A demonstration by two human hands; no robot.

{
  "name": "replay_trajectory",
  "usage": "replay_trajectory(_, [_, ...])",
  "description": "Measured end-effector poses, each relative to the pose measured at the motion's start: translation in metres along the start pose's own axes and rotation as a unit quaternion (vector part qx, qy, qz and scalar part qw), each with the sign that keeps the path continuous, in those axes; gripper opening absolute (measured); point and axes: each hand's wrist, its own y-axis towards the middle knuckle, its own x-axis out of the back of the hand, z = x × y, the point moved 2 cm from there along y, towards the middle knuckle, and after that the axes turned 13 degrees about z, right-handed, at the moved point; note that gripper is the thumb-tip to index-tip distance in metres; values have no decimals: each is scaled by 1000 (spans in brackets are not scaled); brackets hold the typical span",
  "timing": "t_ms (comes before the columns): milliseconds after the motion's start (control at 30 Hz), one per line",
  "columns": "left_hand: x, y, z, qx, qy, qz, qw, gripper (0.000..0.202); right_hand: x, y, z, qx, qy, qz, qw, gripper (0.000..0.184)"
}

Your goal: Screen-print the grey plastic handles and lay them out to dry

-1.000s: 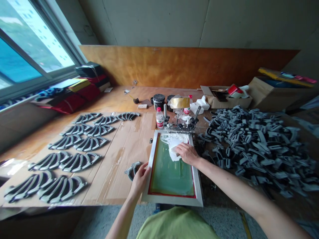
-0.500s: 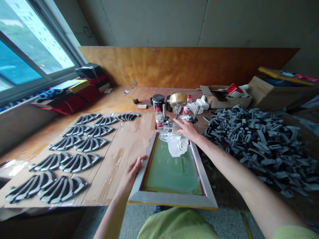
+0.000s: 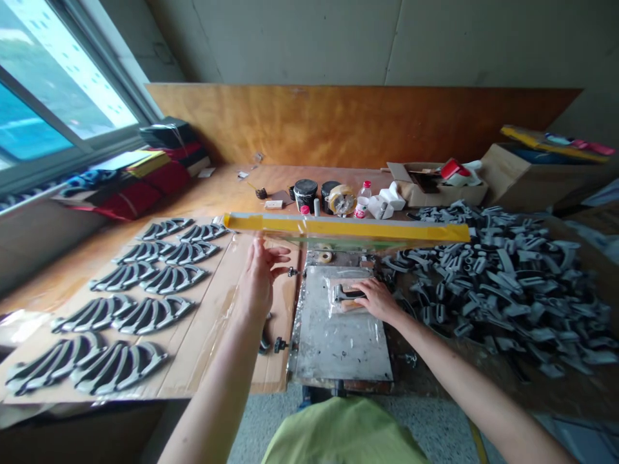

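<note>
The screen printing frame (image 3: pixel 348 228) is tilted up, its near edge with yellow tape facing me. My left hand (image 3: pixel 260 274) is just under the left part of that edge, fingers apart and loosely curved; whether a fingertip touches the frame is unclear. Below the frame lies a metal base plate (image 3: pixel 338 354) with a clear-taped pad in its middle. On this pad sits a grey curved plastic handle (image 3: pixel 345 294), and my right hand (image 3: pixel 377 298) has its fingers closed on the right end of it.
Fanned rows of grey handles (image 3: pixel 155 312) lie on cardboard (image 3: pixel 207 354) at left. A large heap of the same parts (image 3: pixel 507 283) covers the right side. Behind the frame stand black tubs (image 3: pixel 305 195), a tape roll (image 3: pixel 342 201), a red-capped bottle (image 3: pixel 363 198) and an open carton (image 3: pixel 435 196).
The frame has swung up from lying flat, uncovering the base plate. My left hand rose with its edge. My right hand came from the far end of the screen down to the handle.
</note>
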Motion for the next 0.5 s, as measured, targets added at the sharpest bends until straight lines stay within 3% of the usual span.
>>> replay_trajectory(33, [-3, -11, 14, 36, 0, 0, 999, 55, 0, -1, 8, 2, -5, -1, 1000, 23])
replay_trajectory(100, [-14, -43, 50, 170, 4, 51, 984, 59, 4, -7, 32, 9, -1, -24, 1000, 14])
replay_trajectory(133, [-21, -61, 71, 266, 3, 110, 958, 63, 5, -12, 48, 20, -1, -40, 999, 11])
replay_trajectory(167, [-26, -78, 89, 326, -6, 130, 936, 67, 4, -17, 66, 40, -3, -54, 998, 10])
replay_trajectory(233, [-27, -105, 118, 372, -42, 120, 919, 66, -2, -27, 100, 116, -25, -49, 992, 10])
replay_trajectory(300, [-9, -119, 136, 380, -59, 71, 920, 59, -9, -34, 112, 189, -22, -31, 981, 16])
replay_trajectory(367, [30, -124, 146, 389, -26, 5, 921, 53, -9, -38, 87, 147, 2, -50, 988, 20])
replay_trajectory(433, [82, -128, 151, 395, 47, -88, 913, 52, -3, -42, 30, -18, 23, -104, 994, 19])
replay_trajectory(500, [131, -136, 154, 393, 134, -170, 894, 50, 0, -51, -36, -189, 17, -123, 974, 25])
